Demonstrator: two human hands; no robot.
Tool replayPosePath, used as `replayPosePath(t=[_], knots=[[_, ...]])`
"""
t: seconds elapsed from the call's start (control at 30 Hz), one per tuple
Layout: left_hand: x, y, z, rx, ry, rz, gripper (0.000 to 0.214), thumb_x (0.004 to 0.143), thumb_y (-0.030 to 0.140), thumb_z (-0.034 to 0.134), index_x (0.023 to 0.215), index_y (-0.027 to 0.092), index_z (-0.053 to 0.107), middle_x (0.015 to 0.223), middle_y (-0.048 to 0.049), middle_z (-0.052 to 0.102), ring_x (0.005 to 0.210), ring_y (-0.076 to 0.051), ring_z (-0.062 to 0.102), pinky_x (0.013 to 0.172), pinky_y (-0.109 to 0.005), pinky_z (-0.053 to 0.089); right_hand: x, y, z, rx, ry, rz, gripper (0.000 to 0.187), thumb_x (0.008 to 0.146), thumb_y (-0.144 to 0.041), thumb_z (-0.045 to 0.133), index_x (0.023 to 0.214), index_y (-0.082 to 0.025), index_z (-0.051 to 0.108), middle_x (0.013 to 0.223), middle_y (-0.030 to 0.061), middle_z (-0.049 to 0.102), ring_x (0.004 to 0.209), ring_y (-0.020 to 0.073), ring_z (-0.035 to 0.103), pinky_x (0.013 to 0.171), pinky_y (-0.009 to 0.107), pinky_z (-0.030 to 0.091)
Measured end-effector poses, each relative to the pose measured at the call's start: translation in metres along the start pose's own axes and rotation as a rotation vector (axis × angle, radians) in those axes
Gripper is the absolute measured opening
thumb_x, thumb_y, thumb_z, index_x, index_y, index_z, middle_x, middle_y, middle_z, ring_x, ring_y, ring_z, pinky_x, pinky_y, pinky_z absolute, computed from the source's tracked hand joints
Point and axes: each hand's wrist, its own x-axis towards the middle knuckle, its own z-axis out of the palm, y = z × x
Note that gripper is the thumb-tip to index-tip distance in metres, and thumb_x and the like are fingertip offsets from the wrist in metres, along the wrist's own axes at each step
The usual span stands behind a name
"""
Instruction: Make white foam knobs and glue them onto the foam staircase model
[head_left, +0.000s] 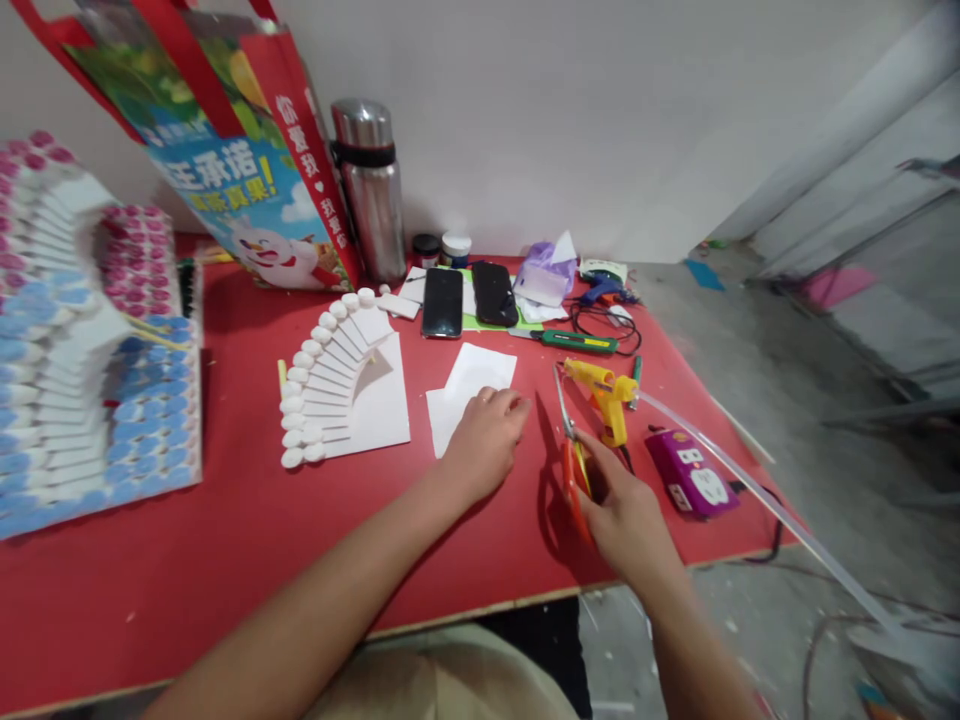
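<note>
My right hand [626,510] grips a pair of scissors [574,450] by the orange and yellow handles, blades pointing away from me. My left hand [487,435] rests by the near edge of a white sheet of paper [480,372], its fingers curled in; whatever may be inside them is hidden. Left of the paper stands a white curved staircase model [330,375] on a white board, with round white pieces along its outer edge. A yellow glue gun [604,390] lies just beyond my right hand, a clear glue stick [720,450] sticking out of its back.
Finished-looking pink and blue models [150,410] stand at the left. A shopping bag [247,160] and steel thermos [375,200] are against the wall. Two phones [443,303], a green cutter [577,341] and a purple box [690,472] lie on the red table [247,570].
</note>
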Motion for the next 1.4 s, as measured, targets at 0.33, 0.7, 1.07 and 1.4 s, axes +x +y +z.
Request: replayPosePath(t=[0.33,0.7,1.07,1.4], knots=[[0.006,-0.019,0.011,-0.261,0.100,-0.046,0.020,0.092,0.011,0.053,0.077,0.018,0.064,0.092,-0.0069,0.063,0.089,-0.022,0.059,0.087,-0.037,0.049,0.017,-0.024,0.012,-0.760,-0.033,0.002,0.049,0.102,-0.030,0.050,0.148,-0.013,0.053,0.108,0.0182,0.067,0.081,0.0282,0.071,0.065,0.034,0.047],[0.007,-0.026,0.009,-0.916,0.333,-0.375,0.009,0.085,0.020,0.063,0.085,0.016,0.072,0.083,-0.0015,0.067,0.060,-0.010,0.065,0.056,-0.023,0.054,0.046,-0.062,0.021,-0.671,-0.046,-0.266,0.030,0.103,-0.017,0.043,0.119,-0.012,0.068,0.120,0.0177,0.066,0.098,0.0260,0.068,0.082,0.033,0.048],[-0.019,-0.004,-0.032,-1.494,0.445,-0.798,0.011,0.080,0.010,0.072,0.090,0.012,0.071,0.075,-0.0049,0.074,0.071,-0.014,0.074,0.071,-0.024,0.060,0.075,-0.056,0.033,-0.161,-0.021,-0.338,0.011,0.094,-0.017,0.054,0.101,-0.017,0.062,0.096,0.0073,0.069,0.077,0.0175,0.065,0.070,0.028,0.048],[-0.028,0.003,-0.027,-1.537,0.579,-0.910,0.027,0.071,0.005,0.076,0.097,0.012,0.071,0.072,-0.0008,0.074,0.066,-0.011,0.070,0.080,-0.029,0.061,0.051,-0.071,0.061,-0.244,-0.030,-0.563,0.020,0.095,-0.015,0.050,0.107,-0.017,0.066,0.107,0.0114,0.059,0.084,0.0195,0.060,0.073,0.030,0.048]])
